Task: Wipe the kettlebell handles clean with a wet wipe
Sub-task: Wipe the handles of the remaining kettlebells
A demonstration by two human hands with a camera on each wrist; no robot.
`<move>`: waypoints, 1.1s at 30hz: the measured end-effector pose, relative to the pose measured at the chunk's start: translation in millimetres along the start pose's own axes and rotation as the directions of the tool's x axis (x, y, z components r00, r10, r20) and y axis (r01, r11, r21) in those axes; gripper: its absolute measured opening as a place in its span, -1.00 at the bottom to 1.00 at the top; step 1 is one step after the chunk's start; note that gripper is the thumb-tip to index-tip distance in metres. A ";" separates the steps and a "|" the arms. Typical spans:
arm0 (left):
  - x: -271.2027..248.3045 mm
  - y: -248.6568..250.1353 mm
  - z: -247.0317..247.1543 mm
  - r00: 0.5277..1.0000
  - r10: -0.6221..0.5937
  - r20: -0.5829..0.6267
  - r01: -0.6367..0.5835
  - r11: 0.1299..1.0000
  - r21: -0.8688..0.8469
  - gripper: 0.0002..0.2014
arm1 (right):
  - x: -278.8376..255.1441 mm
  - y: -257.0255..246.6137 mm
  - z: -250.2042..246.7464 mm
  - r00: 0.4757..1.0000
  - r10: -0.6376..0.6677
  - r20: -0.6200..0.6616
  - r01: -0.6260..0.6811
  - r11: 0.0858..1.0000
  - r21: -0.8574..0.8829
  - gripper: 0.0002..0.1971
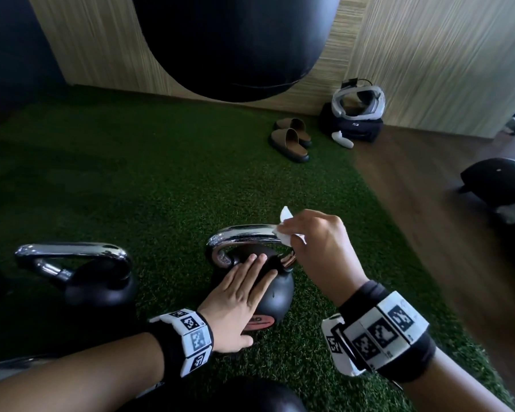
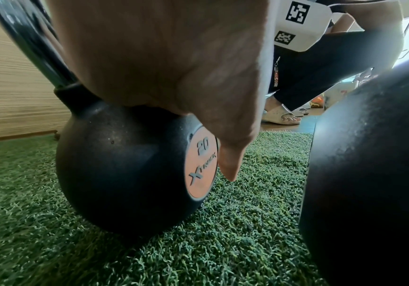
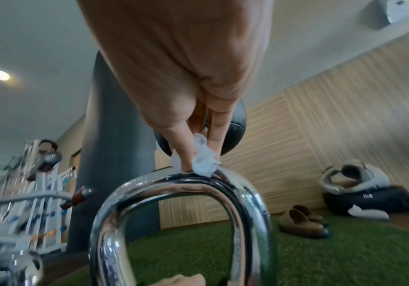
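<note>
Chrome is being wiped at the top bar of the handle (image 1: pixel 244 233) of the black round kettlebell with the pink weight disc (image 1: pixel 275 289), which stands on the green artificial turf (image 1: pixel 161 179). A crumpled white wet wipe (image 1: pixel 284 233) is pinched between the thumb and fingertips of the right hand (image 1: pixel 315 242) and pressed onto the bar near its right bend; in the right wrist view the wad is seen squeezed against the metal, presumably so that pressure can be put on a narrow curved surface. The left hand (image 1: pixel 238 304) is laid flat on the ball of the kettlebell, fingers straight and close together, thumb down beside the disc marked 20; it is judged to be placed there to keep the weight from rocking or turning under the rubbing.

Two chrome handles are counted in the head view: the one under the wipe and that of a second black kettlebell (image 1: pixel 81 272) standing apart to the left, untouched by either hand. A further dark rounded mass (image 2: pixel 369 174) is seen close by in the left wrist view; whether it is a third kettlebell cannot be told. One wipe is in use. Two brown slippers (image 1: pixel 292 138) lie well apart near the wall, beside one white headset (image 1: pixel 359 102) set on a black bag (image 1: pixel 360 129).
</note>
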State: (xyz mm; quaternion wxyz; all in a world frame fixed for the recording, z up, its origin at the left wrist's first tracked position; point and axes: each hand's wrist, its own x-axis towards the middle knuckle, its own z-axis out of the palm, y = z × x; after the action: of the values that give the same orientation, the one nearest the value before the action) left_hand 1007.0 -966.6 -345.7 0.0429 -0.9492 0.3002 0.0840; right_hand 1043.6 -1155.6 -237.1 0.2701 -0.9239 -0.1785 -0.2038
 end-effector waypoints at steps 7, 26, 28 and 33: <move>-0.8 0.0 0.8 1.000 0.001 0.011 -0.002 1.000 0.014 0.38 | -15.4 31.5 -11.4 0.931 0.363 -0.036 -0.355 0.925 0.138 -0.84; 1.4 -1.4 -2.3 0.998 0.030 0.052 -0.030 1.000 -0.008 0.46 | -46.5 61.8 45.5 0.591 0.640 0.491 -0.648 0.014 0.762 -0.73; 2.4 -5.0 -3.9 0.996 0.058 0.074 -0.057 0.998 -0.020 0.46 | -47.3 64.4 47.4 0.581 0.628 0.518 -0.664 -0.003 0.748 -0.73; -8.1 -8.9 -38.3 0.996 0.077 0.043 -0.064 0.964 -0.259 -0.04 | -62.4 59.9 17.9 0.607 0.507 0.612 -0.763 0.156 0.627 -0.71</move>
State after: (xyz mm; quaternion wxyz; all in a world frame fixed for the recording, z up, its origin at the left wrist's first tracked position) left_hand 1010.7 -959.8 -306.3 -0.0757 -0.9329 0.3192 0.1487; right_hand 1021.7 -1206.4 -306.0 0.7203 -0.6612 0.1224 0.1700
